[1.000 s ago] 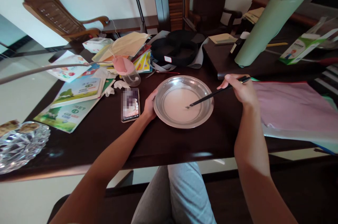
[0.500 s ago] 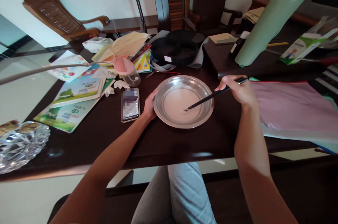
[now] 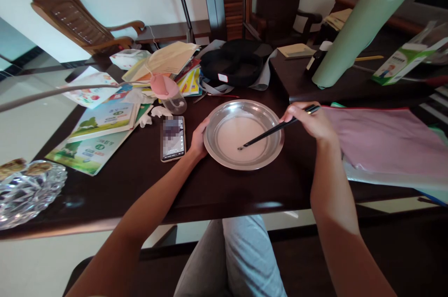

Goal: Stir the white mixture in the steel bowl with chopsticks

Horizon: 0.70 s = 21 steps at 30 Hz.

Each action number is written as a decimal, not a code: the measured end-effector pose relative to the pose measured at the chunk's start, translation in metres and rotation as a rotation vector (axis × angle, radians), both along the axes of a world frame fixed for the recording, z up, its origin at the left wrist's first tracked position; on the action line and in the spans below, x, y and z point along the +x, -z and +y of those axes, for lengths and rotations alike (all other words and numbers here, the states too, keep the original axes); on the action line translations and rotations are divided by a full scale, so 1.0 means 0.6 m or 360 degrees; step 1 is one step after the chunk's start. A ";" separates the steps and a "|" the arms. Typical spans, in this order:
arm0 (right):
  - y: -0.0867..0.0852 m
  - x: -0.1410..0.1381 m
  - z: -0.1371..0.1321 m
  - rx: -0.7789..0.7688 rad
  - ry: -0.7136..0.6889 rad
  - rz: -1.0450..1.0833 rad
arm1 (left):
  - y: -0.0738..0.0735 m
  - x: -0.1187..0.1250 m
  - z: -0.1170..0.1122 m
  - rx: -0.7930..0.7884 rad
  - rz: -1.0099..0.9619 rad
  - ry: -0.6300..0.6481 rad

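Observation:
A round stainless steel basin [image 3: 276,148] stands on the dark table, holding a pale, milky liquid [image 3: 231,136]. My left hand [image 3: 200,138] grips the basin by its left rim, fingers closed around the edge. Black chopsticks [image 3: 271,134] are held in my right hand [image 3: 304,117] above the right rim. Their tips dip into the liquid near the basin's middle. The chopsticks lie so close together that I cannot count them surely. Left of my left hand lies a phone [image 3: 173,138] with a lit screen.
Behind the phone are a pink-lidded bottle [image 3: 168,92] and crumpled tissue [image 3: 161,111]. Booklets [image 3: 101,122] and a glass dish [image 3: 31,194] occupy the left side. A black bag [image 3: 231,61] sits at the back. To the right are a pink folder [image 3: 388,138] and a tall green flask [image 3: 360,36].
My right hand has shifted slightly left, carrying the chopsticks, whose tips have moved left through the liquid. My left hand and the basin have stayed in place.

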State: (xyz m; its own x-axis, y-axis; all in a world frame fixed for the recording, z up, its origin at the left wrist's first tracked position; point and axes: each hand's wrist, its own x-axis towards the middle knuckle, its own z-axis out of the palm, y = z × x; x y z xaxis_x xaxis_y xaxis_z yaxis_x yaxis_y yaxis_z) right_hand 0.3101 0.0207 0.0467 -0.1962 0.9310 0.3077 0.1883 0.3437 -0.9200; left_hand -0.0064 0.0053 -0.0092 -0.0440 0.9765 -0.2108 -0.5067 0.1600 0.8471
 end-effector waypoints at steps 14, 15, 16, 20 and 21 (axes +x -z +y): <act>0.002 -0.004 0.000 0.0034 -0.0015 0.0020 | 0.004 -0.003 0.001 0.0023 0.0003 0.0043; 0.001 -0.011 -0.001 0.0034 -0.0071 -0.0007 | 0.003 -0.002 0.001 0.0027 0.0014 0.0040; -0.001 -0.016 -0.001 0.0045 -0.0096 -0.0029 | 0.002 -0.002 0.001 0.0030 0.0027 0.0039; -0.002 -0.007 0.003 0.0116 0.0131 -0.0023 | 0.003 -0.003 0.002 0.0031 0.0041 0.0035; -0.002 0.000 0.004 0.0128 0.0219 0.0006 | 0.004 -0.003 0.002 0.0034 0.0032 0.0032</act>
